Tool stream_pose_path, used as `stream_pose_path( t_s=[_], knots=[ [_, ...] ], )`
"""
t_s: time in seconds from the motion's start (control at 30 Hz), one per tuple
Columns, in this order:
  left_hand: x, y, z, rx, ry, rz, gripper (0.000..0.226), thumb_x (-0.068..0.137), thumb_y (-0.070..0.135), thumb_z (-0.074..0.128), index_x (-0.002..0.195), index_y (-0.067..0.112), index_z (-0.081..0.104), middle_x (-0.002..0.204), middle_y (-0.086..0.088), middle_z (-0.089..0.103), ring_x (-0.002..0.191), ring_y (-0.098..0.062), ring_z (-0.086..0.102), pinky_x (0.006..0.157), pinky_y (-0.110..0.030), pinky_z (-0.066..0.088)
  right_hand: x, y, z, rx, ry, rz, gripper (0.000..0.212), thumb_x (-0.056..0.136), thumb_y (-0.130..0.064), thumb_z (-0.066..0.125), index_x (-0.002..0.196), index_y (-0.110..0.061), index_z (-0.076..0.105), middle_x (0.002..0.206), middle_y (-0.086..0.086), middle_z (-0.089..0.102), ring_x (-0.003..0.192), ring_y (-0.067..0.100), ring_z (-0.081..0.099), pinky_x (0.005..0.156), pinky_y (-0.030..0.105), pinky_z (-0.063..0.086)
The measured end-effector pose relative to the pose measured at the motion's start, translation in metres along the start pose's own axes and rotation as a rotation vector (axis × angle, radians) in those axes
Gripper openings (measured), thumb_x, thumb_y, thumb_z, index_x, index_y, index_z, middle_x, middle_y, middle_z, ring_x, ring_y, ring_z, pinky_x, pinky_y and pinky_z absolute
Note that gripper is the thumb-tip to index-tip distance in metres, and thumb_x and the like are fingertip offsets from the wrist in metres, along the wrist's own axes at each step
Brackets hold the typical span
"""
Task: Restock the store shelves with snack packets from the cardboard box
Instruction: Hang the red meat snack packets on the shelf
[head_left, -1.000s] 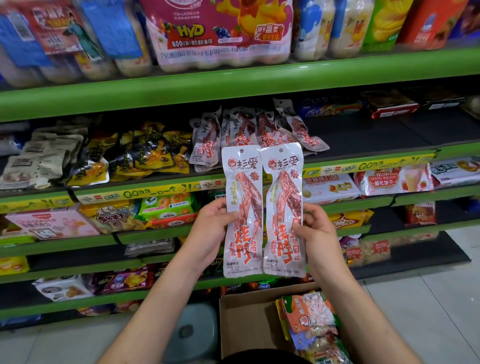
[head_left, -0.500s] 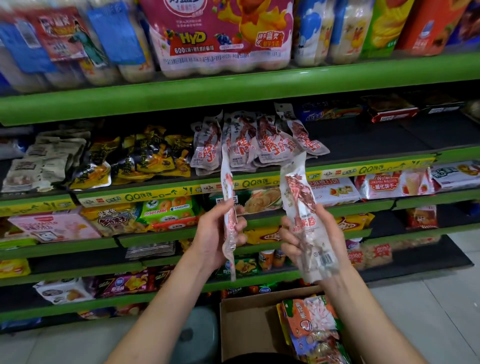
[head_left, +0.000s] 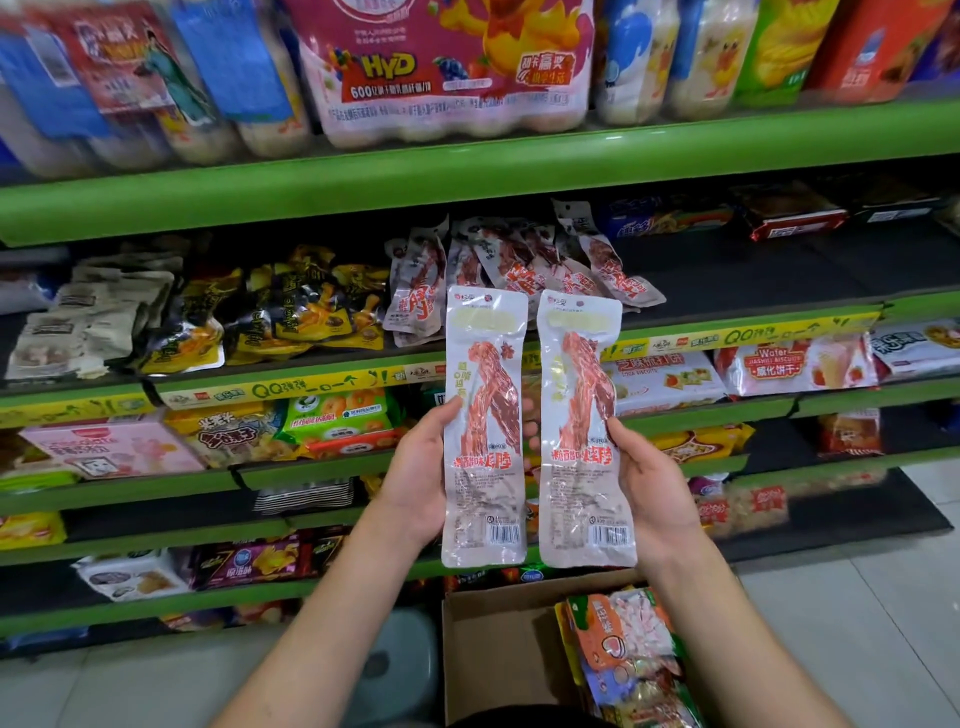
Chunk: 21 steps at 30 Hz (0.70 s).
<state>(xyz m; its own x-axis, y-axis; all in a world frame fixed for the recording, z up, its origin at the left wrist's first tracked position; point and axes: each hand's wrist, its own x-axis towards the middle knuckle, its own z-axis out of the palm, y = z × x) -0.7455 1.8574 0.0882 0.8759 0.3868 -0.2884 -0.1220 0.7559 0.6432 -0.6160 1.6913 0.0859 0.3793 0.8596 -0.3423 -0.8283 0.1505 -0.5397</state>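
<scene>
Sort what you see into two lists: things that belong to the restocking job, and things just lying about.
Job: left hand and right hand, each holding a snack packet; matching packets on the shelf; cardboard box.

Lying about: drink multipack; pink box; grey stool.

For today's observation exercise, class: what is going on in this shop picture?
A person stands facing the store shelves, holding up two long snack packets side by side. The left hand grips the left packet and the right hand grips the right packet, barcode sides showing. Similar packets already lie on the shelf just behind. An open cardboard box with more snacks sits below on the floor.
</scene>
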Motion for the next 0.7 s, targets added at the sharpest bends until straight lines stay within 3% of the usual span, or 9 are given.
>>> stream_pose_path(
  t_s=[0.17,0.33,0.47,0.7],
  knots=[
    [0.0019,0.0008,-0.0007,0.010,0.000,0.001,0.042,0.089,0.035,0.054,0.117,0.012,0.075,0.121,-0.021,0.070,0.098,-0.031,0.073,0.078,-0.045,0.060,0.0033,0.0021,-0.0004,-0.011,-0.006,0.001,0.043,0.092,-0.034,0.056,0.123,-0.007,0.071,0.117,0.018,0.072,0.106,0.032,0.070,0.086,0.045,0.058],
    [0.0034,0.0021,-0.0017,0.006,0.011,-0.005,0.051,0.088,0.035,0.056,0.130,0.007,0.066,0.126,-0.024,0.066,0.099,-0.033,0.070,0.078,-0.046,0.059,0.0038,0.0009,-0.0002,-0.002,0.003,-0.004,0.037,0.093,-0.033,0.055,0.112,-0.010,0.077,0.110,0.014,0.075,0.100,0.028,0.073,0.082,0.043,0.059],
    [0.0052,0.0017,-0.0022,0.027,0.008,-0.005,0.043,0.087,0.037,0.056,0.116,0.011,0.076,0.120,-0.022,0.070,0.095,-0.033,0.072,0.081,-0.048,0.059,0.0042,-0.0004,0.0015,-0.021,-0.022,-0.022,0.040,0.093,-0.033,0.054,0.118,-0.008,0.074,0.113,0.017,0.073,0.102,0.031,0.072,0.084,0.046,0.059],
    [0.0057,0.0040,-0.0039,0.024,-0.026,-0.032,0.055,0.087,0.039,0.058,0.130,0.005,0.066,0.126,-0.025,0.065,0.098,-0.036,0.069,0.087,-0.051,0.056,0.0060,-0.0007,0.0035,-0.021,-0.090,-0.013,0.043,0.097,-0.034,0.049,0.123,-0.006,0.070,0.118,0.019,0.071,0.106,0.031,0.071,0.091,0.048,0.057]
  ],
)
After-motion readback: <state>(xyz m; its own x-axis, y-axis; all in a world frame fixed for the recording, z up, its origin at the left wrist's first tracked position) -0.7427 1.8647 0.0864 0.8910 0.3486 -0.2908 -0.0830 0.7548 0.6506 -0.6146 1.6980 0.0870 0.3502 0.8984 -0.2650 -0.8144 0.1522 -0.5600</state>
